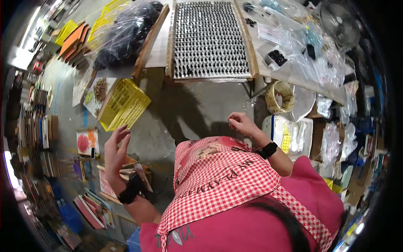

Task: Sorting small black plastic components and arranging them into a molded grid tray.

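Head view is showing the left hand [115, 148] hanging open, fingers spread, holding nothing, just below the tilted yellow basket [124, 103]; the right hand [240, 122] is curling loosely, apparently empty, below the table's [289, 74] bead tray [208, 40]

Right hand [240, 122] pinch contents too small; bag [126, 31] contents blurred.

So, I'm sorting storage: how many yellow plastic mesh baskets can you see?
3: one yellow plastic mesh basket on the floor past the left hand, two at the upper left by the workbench. Others may be hidden behind the clutter.
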